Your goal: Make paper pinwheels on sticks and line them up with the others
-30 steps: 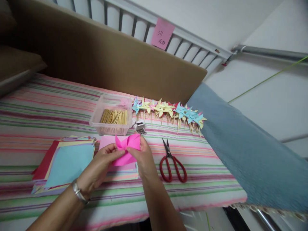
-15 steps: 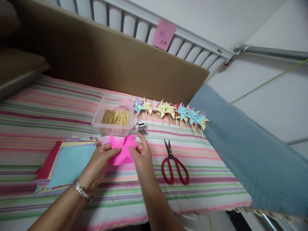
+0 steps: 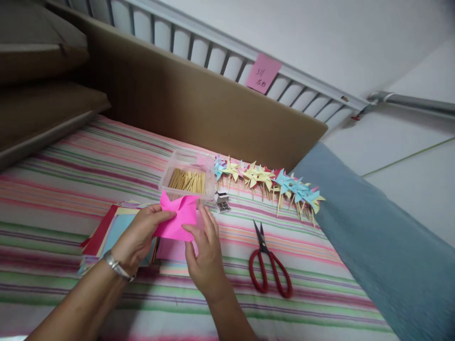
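A bright pink paper pinwheel (image 3: 177, 222), partly folded, is held above the table with its upper points curled toward the middle. My left hand (image 3: 140, 232) grips its left side, thumb pressed on the front near the centre. At the lower right corner is my right hand (image 3: 204, 251), its index finger over the paper's front and its thumb below the edge. The right hand's other fingers sit beside the right edge. Beneath the pinwheel lies a pink sheet (image 3: 172, 250). To the left, partly covered by my left arm, is a stack of coloured paper squares (image 3: 119, 227).
A clear plastic box (image 3: 209, 187) of short wooden sticks (image 3: 188, 181) stands behind my hands. Beside it sits a small open box of metal fasteners (image 3: 222, 204). Finished pinwheels (image 3: 265, 177) line the back right. Red-handled scissors (image 3: 266, 260) lie right. A cardboard panel (image 3: 199, 109) stands behind.
My right thumb has come off the pinwheel's centre, and the hand has shifted down to the lower right corner. My left hand keeps its grip. The camera view has shifted left.
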### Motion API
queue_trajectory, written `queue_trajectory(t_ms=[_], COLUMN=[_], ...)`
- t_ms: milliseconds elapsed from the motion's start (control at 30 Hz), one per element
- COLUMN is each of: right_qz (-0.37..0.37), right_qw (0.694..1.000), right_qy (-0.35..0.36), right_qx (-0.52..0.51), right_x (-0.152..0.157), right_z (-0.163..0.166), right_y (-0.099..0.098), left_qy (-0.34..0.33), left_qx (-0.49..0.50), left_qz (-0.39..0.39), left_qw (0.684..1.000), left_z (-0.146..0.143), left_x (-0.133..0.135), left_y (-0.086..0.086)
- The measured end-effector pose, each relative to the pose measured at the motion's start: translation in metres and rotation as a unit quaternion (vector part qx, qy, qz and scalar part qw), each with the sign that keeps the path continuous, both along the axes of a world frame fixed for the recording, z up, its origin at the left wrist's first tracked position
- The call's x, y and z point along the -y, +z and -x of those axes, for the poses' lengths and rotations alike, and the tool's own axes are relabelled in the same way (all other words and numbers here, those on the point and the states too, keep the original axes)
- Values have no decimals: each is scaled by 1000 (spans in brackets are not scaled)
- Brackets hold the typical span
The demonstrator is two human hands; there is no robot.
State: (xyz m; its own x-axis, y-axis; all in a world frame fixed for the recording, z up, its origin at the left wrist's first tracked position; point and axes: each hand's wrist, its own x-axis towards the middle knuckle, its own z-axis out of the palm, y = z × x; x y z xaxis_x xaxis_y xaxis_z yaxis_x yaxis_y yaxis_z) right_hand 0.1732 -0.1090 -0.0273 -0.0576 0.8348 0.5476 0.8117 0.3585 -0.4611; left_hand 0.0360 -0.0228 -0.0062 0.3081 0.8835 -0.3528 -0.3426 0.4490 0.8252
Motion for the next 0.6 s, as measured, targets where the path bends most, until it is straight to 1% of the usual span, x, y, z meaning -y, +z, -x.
queue_trajectory(t_ms=[133, 300, 467, 600], right_qz=[-25, -9, 19, 38], right_qw=[999, 999, 996, 992], right_qy=[-8, -11, -23, -48], right_qx=[-25, -52, -86, -110], right_x=[-1, -1, -2, -2], right_z=[-2, -5, -12, -14], right_y=[-1, 3, 4, 4], left_qy=[12, 13, -16, -49], left_qx=[-33, -64, -87, -107], left_qz=[-11, -33, -31, -52], left_qw=[999, 997, 996, 992], left_z=[1, 0, -7, -14], left_x=[-3, -4, 0, 5], left_y=[-5, -8, -6, -9])
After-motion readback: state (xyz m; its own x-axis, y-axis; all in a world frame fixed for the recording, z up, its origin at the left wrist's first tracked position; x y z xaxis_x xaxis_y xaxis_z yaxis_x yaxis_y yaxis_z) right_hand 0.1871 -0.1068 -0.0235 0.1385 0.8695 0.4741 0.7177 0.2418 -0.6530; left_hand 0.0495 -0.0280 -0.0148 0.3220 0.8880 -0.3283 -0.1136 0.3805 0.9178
